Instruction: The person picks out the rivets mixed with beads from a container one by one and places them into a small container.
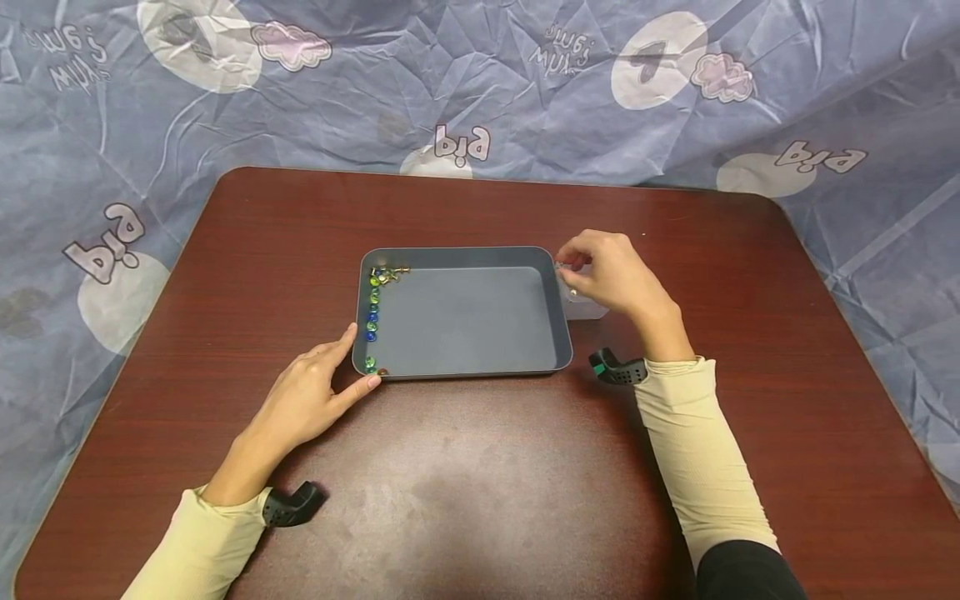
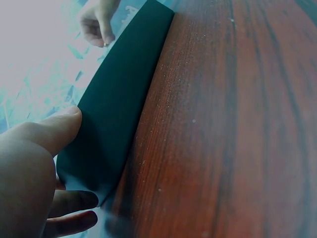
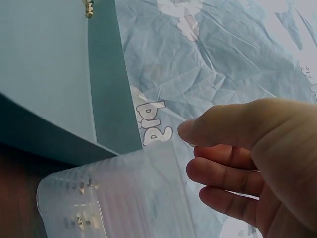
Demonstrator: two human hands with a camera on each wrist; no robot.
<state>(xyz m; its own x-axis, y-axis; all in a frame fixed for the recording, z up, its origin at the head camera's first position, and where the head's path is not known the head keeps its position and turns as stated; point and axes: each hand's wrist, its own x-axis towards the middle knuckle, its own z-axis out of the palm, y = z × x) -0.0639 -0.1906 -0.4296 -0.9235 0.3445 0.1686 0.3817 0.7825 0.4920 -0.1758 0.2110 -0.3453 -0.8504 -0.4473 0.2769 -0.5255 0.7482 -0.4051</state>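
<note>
the right hand pinches a small thing by the clear box, just right of the gray tray, which lies lengthwise left to right, the spread left hand touching its near left corner.

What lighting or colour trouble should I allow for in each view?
Head: pale sheen on the table in front of the tray, with a soft dark patch in it; left wrist: upper left corner nearly white, the tray's outer wall dark teal; right wrist: bluish cast, backdrop palest toward the upper right.
</note>
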